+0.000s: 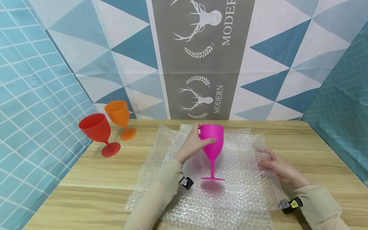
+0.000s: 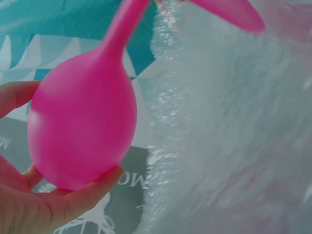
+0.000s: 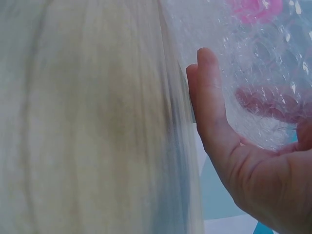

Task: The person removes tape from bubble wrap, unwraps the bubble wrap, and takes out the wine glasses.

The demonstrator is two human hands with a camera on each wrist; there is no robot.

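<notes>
A bright pink plastic goblet (image 1: 213,150) is upright over the layered bubble wrap (image 1: 238,191), its foot casting a pink reflection below. My left hand (image 1: 189,145) grips its bowl from the left, thumb across the front. The left wrist view shows the thumb and fingers around the goblet bowl (image 2: 83,122). At the right edge of the wrap is my right hand (image 1: 277,166), its thumb and fingers apart. In the right wrist view, part of that hand (image 3: 258,180) shows through the bubble wrap (image 3: 263,53), while other fingers stand fairly straight outside it.
Two more goblets stand at the far left of the wooden table (image 1: 95,195): a red goblet (image 1: 97,127) and, behind it, an orange goblet (image 1: 118,113). A patterned cloth backdrop (image 1: 135,51) rises along the back edge, with blue-green cloths on both sides.
</notes>
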